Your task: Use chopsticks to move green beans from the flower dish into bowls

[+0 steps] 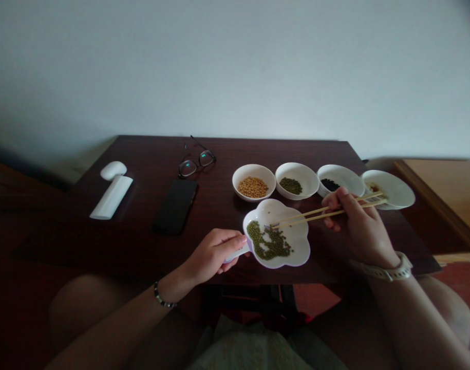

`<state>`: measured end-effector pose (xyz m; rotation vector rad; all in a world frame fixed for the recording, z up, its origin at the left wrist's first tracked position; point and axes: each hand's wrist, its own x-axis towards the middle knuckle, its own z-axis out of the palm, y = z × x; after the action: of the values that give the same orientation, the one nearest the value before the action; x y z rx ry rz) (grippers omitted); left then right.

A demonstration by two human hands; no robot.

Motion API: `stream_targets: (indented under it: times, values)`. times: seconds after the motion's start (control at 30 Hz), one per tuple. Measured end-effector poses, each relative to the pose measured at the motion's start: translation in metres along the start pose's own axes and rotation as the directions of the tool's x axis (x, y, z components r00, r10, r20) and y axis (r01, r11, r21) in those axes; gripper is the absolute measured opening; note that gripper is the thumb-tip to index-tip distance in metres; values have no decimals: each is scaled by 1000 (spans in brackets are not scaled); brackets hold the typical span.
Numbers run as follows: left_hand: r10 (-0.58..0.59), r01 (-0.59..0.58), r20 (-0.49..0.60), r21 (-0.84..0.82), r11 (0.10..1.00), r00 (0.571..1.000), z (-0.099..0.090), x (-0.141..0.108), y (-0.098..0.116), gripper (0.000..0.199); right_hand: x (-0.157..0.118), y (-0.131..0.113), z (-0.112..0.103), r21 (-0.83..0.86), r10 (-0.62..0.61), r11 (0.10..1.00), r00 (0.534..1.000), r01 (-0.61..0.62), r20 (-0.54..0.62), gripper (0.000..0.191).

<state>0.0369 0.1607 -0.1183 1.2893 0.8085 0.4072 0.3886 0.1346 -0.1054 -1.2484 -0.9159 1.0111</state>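
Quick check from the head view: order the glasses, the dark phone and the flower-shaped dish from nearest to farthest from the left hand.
From the left hand:
1. Flower-shaped dish: nearest, its handle held in that hand, bowl to the right.
2. Dark phone: on the table, ahead and to the left.
3. Glasses: farthest, beyond the phone toward the wall.

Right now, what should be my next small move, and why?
Perhaps part the chopsticks slightly with your right hand: their tips nearly meet by mung beans in the flower-shaped dish, no bean visibly gripped, while your left hand holds its handle.
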Motion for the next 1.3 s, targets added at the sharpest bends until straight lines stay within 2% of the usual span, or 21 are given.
stream_targets:
  times: [0.2, 0.4, 0.67, 0.97, 1.3]
  values:
    - [2, -2, 10, -1, 1000, 1000, -1, 2, -2, 52, 0, 6, -3, -3, 41, 999, 999, -41, 30, 49]
    - [6, -6, 3, 0, 1000, 1000, 1, 1, 0, 52, 0, 6, -2, 6, 31, 999, 999, -31, 30, 50]
    - [16, -16, 9, -5, 1000, 1000, -1, -1, 0, 51, 2, 2, 0, 69, 2, 998, 997, 4, -80, 48]
    - [21, -21, 6, -9, 1000, 1000, -1, 1, -3, 52, 1, 1, -4, 51, 36, 998, 999, -34, -34, 47]
    - [16, -16, 8, -3, 1000, 1000, -1, 1, -3, 51, 0, -4, -4, 22, 37, 999, 998, -36, -45, 49]
